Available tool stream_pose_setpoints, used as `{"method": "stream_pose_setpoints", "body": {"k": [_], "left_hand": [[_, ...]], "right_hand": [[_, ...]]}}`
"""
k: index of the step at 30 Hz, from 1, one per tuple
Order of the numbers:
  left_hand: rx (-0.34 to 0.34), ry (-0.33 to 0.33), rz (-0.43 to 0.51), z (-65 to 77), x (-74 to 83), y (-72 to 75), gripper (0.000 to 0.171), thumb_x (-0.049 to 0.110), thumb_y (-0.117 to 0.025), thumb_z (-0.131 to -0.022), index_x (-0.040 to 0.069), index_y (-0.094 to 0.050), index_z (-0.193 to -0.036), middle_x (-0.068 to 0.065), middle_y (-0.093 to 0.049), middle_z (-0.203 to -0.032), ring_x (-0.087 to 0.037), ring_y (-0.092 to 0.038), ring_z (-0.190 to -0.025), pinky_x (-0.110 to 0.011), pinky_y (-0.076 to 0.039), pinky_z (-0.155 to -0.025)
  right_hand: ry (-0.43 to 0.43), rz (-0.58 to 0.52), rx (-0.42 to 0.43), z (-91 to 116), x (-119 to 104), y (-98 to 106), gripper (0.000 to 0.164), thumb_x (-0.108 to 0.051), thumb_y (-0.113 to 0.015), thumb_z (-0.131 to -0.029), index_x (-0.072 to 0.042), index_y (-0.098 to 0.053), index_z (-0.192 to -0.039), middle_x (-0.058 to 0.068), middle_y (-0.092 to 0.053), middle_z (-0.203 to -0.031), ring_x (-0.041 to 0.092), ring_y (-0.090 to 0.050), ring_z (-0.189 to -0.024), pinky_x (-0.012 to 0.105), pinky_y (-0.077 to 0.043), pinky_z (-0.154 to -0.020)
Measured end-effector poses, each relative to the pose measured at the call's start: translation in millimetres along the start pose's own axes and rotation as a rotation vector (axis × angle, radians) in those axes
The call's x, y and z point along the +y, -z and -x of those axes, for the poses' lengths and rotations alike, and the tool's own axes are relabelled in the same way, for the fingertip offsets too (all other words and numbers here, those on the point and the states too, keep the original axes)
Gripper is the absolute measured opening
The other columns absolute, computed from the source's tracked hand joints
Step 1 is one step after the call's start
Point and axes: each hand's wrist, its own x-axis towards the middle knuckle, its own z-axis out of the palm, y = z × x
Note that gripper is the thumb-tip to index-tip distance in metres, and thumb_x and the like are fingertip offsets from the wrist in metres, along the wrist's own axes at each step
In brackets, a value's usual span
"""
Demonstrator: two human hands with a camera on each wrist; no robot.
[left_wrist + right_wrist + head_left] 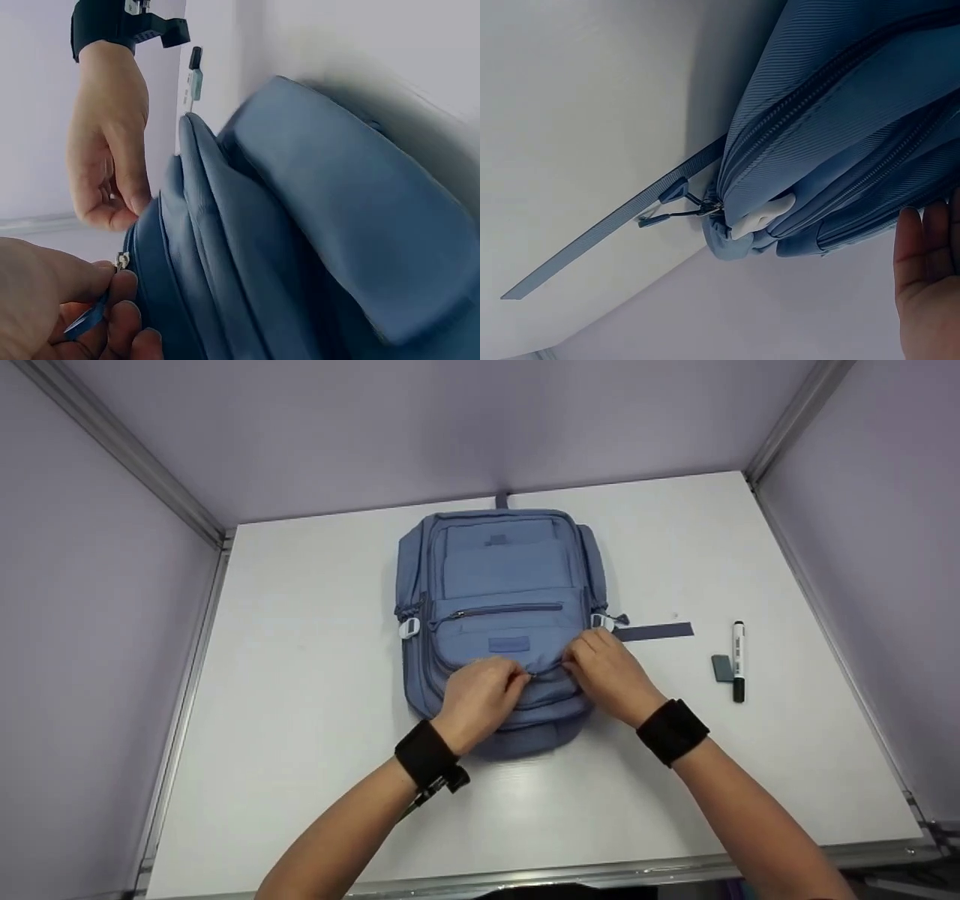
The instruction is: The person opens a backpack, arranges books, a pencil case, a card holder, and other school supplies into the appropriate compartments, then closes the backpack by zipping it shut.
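Observation:
A blue backpack (502, 570) lies front side up, its top loop toward the back wall. On its lower front pocket, my left hand (481, 697) pinches a zipper pull (87, 321) between thumb and fingers, right at the metal slider (122, 260). My right hand (611, 673) grips the pocket's edge a little farther right along the same zipper, thumb and fingertips at the fabric. In the right wrist view, the fingers (911, 251) of that hand rest against the backpack's edge, near a white buckle (763, 216).
A dark strap (656, 631) runs from the backpack's right side across the white table (300, 697). Farther right lie a marker (739, 660) and a small dark green piece (721, 668) beside it. Panel walls (480, 427) enclose the table's back and sides.

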Motion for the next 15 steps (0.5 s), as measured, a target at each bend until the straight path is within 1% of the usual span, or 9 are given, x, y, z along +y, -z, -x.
{"method": "stream_pose_setpoints", "body": {"k": [4, 7, 11, 13, 15], "left_hand": [[0.019, -0.039, -0.043, -9.1, 10.7, -6.8, 0.016, 0.026, -0.067, -0.101, 0.015, -0.076, -0.093, 0.003, -0.071, -0.085, -0.015, -0.067, -0.073, -0.032, -0.055, -0.062], [0.024, -0.055, -0.071, -15.3, 16.2, -11.8, 0.016, 0.025, -0.067, -0.101, 0.015, -0.076, -0.091, 0.002, -0.070, -0.082, -0.016, -0.067, -0.071, -0.032, -0.054, -0.061], [0.017, -0.066, -0.089, -20.9, 20.2, -17.0, 0.018, 0.024, -0.066, -0.101, 0.015, -0.075, -0.089, 0.002, -0.068, -0.079, -0.016, -0.065, -0.069, -0.030, -0.053, -0.059], [0.010, -0.068, -0.092, -21.4, 20.7, -19.1, 0.018, 0.024, -0.065, -0.102, 0.015, -0.074, -0.089, 0.002, -0.068, -0.079, -0.016, -0.064, -0.069, -0.030, -0.052, -0.059], [0.004, -0.069, -0.084, -20.9, 20.7, -21.1, 0.017, 0.024, -0.065, -0.102, 0.015, -0.074, -0.091, 0.002, -0.069, -0.082, -0.016, -0.065, -0.071, -0.030, -0.053, -0.061]], "right_hand": [[-0.003, 0.006, 0.001, -1.0, -4.3, -1.7, 0.007, -0.002, -0.067, -0.096, -0.001, -0.062, -0.100, 0.012, -0.061, -0.097, 0.032, -0.056, -0.094, 0.043, -0.048, -0.087], [-0.010, 0.001, 0.010, -0.1, -5.1, -2.2, 0.007, -0.001, -0.068, -0.096, -0.001, -0.062, -0.100, 0.012, -0.062, -0.097, 0.032, -0.056, -0.094, 0.043, -0.047, -0.087], [-0.005, -0.019, 0.044, 2.1, -6.1, -4.0, 0.008, 0.000, -0.068, -0.094, -0.002, -0.063, -0.099, 0.011, -0.062, -0.097, 0.031, -0.056, -0.093, 0.044, -0.047, -0.087], [0.007, -0.033, 0.059, 3.6, -7.9, -5.2, 0.008, -0.003, -0.069, -0.093, -0.004, -0.064, -0.099, 0.010, -0.062, -0.097, 0.030, -0.056, -0.093, 0.044, -0.047, -0.086], [0.018, -0.050, 0.067, 5.1, -10.8, -6.6, 0.012, -0.009, -0.072, -0.090, -0.006, -0.064, -0.100, 0.008, -0.062, -0.097, 0.029, -0.056, -0.092, 0.044, -0.046, -0.084]]}}
